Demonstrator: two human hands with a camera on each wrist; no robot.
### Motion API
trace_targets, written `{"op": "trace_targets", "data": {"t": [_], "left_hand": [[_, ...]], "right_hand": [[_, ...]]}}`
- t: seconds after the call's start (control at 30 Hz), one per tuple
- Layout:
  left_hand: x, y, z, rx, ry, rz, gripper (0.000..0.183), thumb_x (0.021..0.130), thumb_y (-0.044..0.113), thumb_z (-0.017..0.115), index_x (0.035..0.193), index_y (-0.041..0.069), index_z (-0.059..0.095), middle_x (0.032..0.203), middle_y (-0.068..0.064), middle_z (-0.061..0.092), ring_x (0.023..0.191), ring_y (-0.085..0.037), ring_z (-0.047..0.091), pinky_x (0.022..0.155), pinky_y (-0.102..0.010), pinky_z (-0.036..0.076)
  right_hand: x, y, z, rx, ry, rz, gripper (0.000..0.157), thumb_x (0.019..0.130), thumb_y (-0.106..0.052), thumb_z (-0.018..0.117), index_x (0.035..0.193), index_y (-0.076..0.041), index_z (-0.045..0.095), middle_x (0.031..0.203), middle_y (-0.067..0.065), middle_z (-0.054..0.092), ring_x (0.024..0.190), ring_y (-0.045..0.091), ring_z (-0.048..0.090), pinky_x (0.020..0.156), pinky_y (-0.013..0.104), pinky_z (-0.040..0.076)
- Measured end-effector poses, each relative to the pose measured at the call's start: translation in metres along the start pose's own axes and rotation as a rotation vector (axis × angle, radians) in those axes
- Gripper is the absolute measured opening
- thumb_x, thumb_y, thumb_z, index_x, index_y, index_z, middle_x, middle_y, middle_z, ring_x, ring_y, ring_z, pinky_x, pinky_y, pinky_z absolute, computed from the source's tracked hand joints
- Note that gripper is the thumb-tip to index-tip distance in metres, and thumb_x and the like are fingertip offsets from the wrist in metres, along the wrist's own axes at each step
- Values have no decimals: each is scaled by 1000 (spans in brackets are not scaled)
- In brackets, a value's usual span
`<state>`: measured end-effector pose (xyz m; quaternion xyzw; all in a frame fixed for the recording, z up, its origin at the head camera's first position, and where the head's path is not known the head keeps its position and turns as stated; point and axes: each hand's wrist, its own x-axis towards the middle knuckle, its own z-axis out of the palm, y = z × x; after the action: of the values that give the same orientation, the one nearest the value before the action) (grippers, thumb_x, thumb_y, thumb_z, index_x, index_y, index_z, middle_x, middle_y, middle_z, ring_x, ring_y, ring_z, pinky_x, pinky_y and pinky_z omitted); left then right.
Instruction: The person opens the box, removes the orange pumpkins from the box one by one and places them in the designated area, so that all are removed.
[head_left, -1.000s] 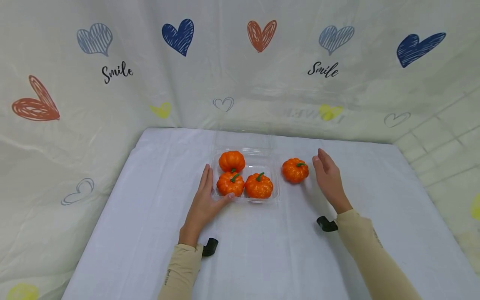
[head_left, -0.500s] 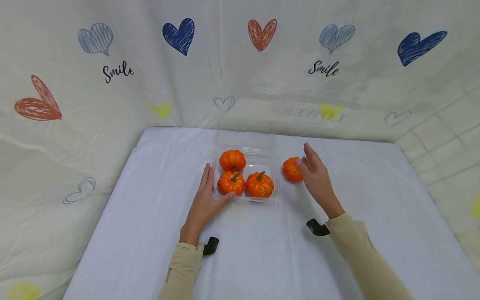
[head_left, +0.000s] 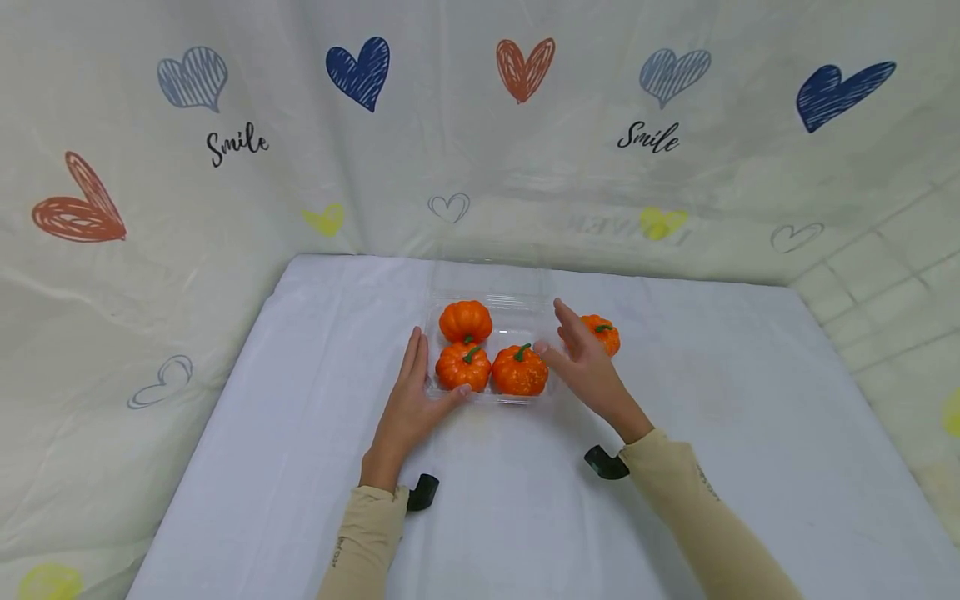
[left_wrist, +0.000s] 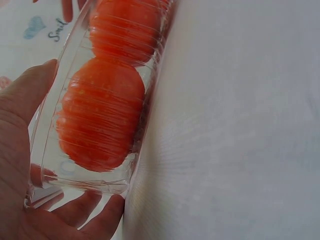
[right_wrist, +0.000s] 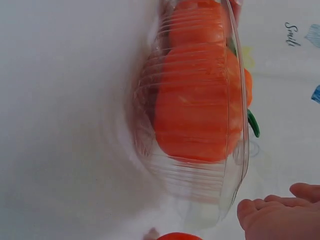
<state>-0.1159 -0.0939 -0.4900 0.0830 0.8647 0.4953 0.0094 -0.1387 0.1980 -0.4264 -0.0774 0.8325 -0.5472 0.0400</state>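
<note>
A clear plastic container (head_left: 517, 321) sits on a white cloth (head_left: 502, 508), its lid (head_left: 487, 279) open at the far side. Three orange pumpkins lie inside: the far-left pumpkin (head_left: 466, 321), the near-left pumpkin (head_left: 462, 367) just in front of it, and the near-right pumpkin (head_left: 520, 372), whose green stem shows in the right wrist view above the rim. The far-right part of the container holds no pumpkin. An outer pumpkin (head_left: 603, 333) rests on the cloth to the right of the container, partly hidden by a hand.

The left hand (head_left: 412, 408) is spread wide at the near-left corner, its straight fingers along the left wall and its thumb on the near edge. The right hand (head_left: 592, 371) holds nothing; its fingers are extended and the thumb stands apart, between the outer pumpkin and the container's right side. In the head view its thumb tip overlaps the near-right pumpkin's edge; whether they touch cannot be told.

Both forearms wear beige sleeves (head_left: 697, 500), with a black piece (head_left: 606, 462) at each wrist. Behind the cloth hangs a pale backdrop (head_left: 450, 142) printed with hearts and the word "Smile".
</note>
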Motion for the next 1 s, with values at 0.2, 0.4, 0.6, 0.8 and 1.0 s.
{"op": "trace_targets", "data": {"t": [0.2,0.4,0.6,0.8,1.0], "left_hand": [[0,1,0,4,-5,1,117,92,63,76,172,6,13,180,2,0,164,-24,11,124,-53,30],[-1,2,-1,8,-5,1,116,92,60,77,172,5,13,180,3,-1,164,-26,13,124,-53,30],[-1,2,0,4,-7,-11,116,92,60,77,172,7,13,180,6,-1,164,-24,12,124,-53,30],[-1,2,-1,4,0,4,115,93,60,77,172,6,14,180,3,0,163,-25,14,125,-53,28],[-2,2,-1,1,2,13,115,93,59,78,172,7,13,180,4,0,163,-24,14,127,-52,25]], "right_hand": [[-1,-4,8,-60,-94,11,87,104,-37,72,173,-15,23,177,10,22,156,46,30,117,59,40],[1,-6,14,-154,-190,-15,91,100,-39,77,171,-13,27,175,12,27,152,46,38,118,58,39],[4,-5,17,-266,-243,-57,81,100,-35,76,165,-3,39,165,20,43,150,38,44,119,57,40],[5,-6,19,-321,-257,-85,62,99,-19,74,153,3,54,155,18,56,145,38,49,119,57,40],[5,-6,21,-322,-269,-100,57,98,-14,76,150,4,58,152,18,58,145,40,49,119,58,40]]}}
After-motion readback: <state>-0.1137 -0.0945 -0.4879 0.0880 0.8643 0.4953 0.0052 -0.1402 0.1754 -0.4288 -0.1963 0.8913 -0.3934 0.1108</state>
